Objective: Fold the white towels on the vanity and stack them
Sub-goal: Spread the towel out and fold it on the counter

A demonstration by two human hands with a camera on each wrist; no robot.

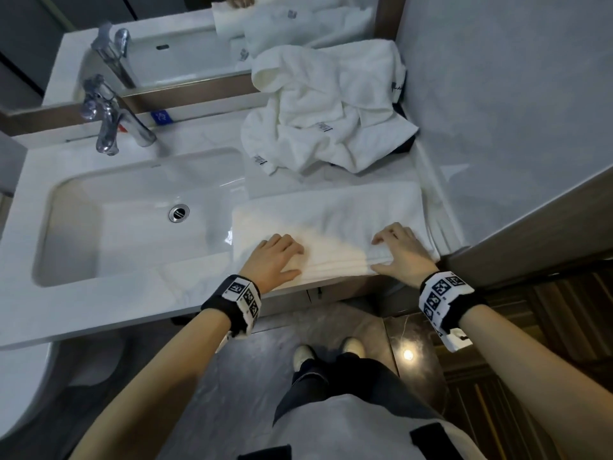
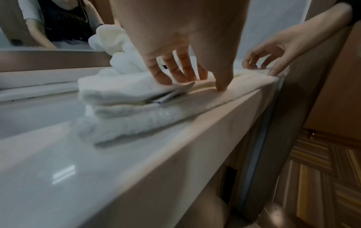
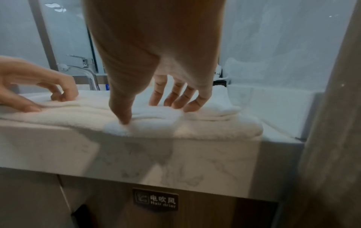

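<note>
I log the towel [image 1: 331, 210] folded on the worktop [image 1: 99, 310] right of the sink [image 1: 132, 227], left hand [image 1: 275, 260] pressing it flat-fingered, right hand [image 1: 401, 254] pinching its near edge.

Bare forearms [image 1: 159, 370] wear black wristbands [image 1: 219, 303] with white coded tags [image 1: 444, 287]; trousers [image 1: 331, 390] dark, shoes [image 1: 303, 355] pale.

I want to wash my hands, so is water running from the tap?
No, no stream of water comes from the tap, and the sink under it shows just its bare white bowl and drain.
</note>
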